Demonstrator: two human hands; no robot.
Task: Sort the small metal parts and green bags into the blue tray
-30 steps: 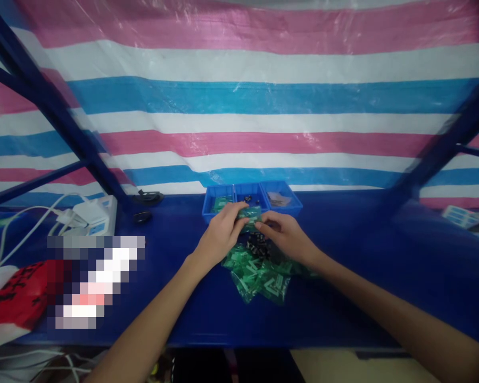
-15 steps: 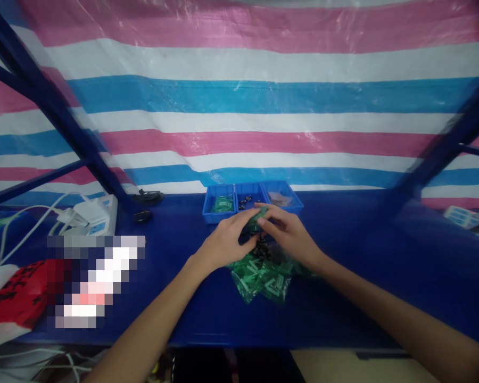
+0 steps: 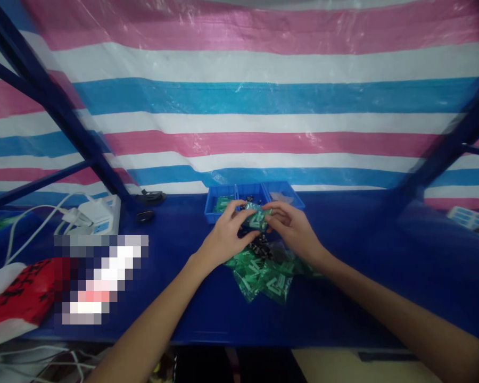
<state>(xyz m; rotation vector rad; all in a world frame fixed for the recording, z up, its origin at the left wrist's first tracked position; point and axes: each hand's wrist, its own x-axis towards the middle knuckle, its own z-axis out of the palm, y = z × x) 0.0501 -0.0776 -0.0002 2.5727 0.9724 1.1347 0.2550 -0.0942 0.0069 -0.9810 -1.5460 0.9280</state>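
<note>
Between my two hands is a small clear plastic bag (image 3: 258, 217) with green and white contents, held up over the table. My left hand (image 3: 228, 231) is closed on its left side, thumb below and fingers above. My right hand (image 3: 293, 227) pinches its right edge with thumb and fingers. Just beneath lie small black parts (image 3: 262, 248), partly hidden by my hands. In front of them spreads a pile of green plastic packets (image 3: 259, 274) with pale strips inside, on the blue table (image 3: 207, 314).
Behind my hands stands a blue three-compartment tray (image 3: 217, 217) with green packets, black parts and pale pieces. To the left are a white power strip (image 3: 110, 215) with cables, a black mouse-like object (image 3: 145, 216) and a red and white bag (image 3: 24, 292). Blue frame posts (image 3: 74, 127) flank the table.
The small bag has been turned so that its flat face shows more clearly between my hands. My right fingers have shifted to its right edge. The view has moved slightly.
</note>
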